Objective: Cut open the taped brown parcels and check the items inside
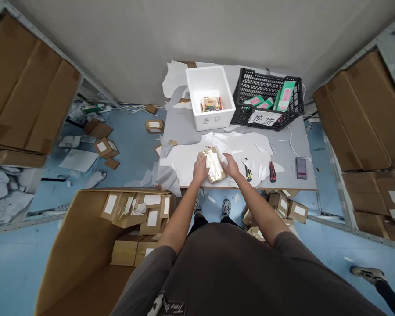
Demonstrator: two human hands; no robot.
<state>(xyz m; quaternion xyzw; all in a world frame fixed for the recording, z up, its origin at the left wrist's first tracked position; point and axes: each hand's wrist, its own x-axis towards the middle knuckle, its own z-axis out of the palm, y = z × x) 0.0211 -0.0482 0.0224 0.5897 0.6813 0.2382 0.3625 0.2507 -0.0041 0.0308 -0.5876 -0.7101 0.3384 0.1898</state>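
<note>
A small cardboard box (213,163) with a torn white label and shiny tape lies at the front of the table, between my two hands. My left hand (201,169) grips its left side, thumb on top. On the opposite side, my right hand (231,166) holds the right edge with curved fingers. To the right of the box are a yellow-and-black box cutter (248,172) and a red-and-black cutter (272,171). White paper (184,159) covers much of the tabletop around them.
Behind stand a white foam bin (213,122) and a black crate (266,118) holding green-and-pink packages. A phone-like dark item (301,168) lies far right. A large carton (62,254) with boxes stands at left; shelves (345,197) flank the table. Another person's foot (370,275) shows lower right.
</note>
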